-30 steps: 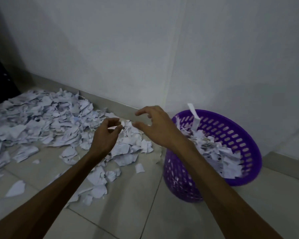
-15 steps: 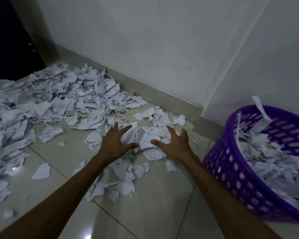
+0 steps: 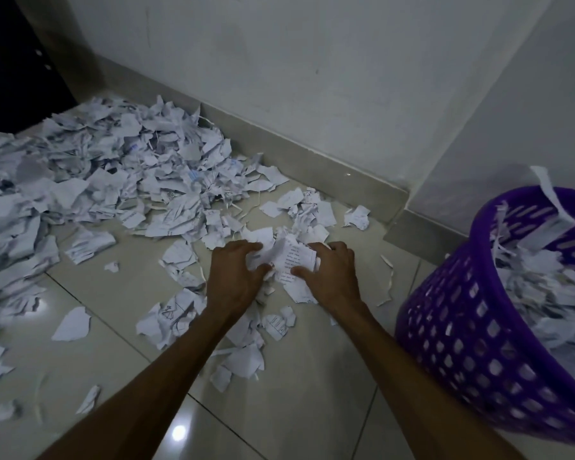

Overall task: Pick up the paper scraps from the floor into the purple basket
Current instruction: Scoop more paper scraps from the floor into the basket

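Head view
Room: a dim corner where two pale walls (image 3: 312, 61) meet, with a tiled skirting (image 3: 312, 167) running along their base.
Floor: glossy light tiles (image 3: 296, 393) with thin grout lines; a small bright reflection shows on the tile nearest the camera.
Landmark: the purple basket (image 3: 462, 327), a plastic bin with a perforated wall, stands at the right edge of the frame, close to the corner and tilted toward the camera.
Basket contents: torn white paper fills it up to about the rim, and one long strip (image 3: 548, 190) sticks up above the rim.
Paper scraps, main heap: a wide, thick pile (image 3: 97, 177) lies well to the left of the basket, along the skirting and reaching the left edge of the frame.
Paper scraps, loose: smaller pieces (image 3: 246, 356) are scattered over the tiles between the heap and the basket, some right beside the forearms.
Bunch being gathered: a crumpled clump of printed scraps (image 3: 286, 257) sits on the floor left of the basket, between the two hands.
Left hand (image 3: 236, 277): palm down on the far side of the clump from the basket, fingers curled into the paper and thumb pressed against it.
Right hand (image 3: 332, 273): palm down on the basket side of the clump, fingers bent over the top of the paper and thumb tucked against its near edge.
Arms: both bare forearms reach in from the bottom of the frame.
Dark area: a black surface (image 3: 10, 61) with small pale spots fills the upper left, far from the basket.
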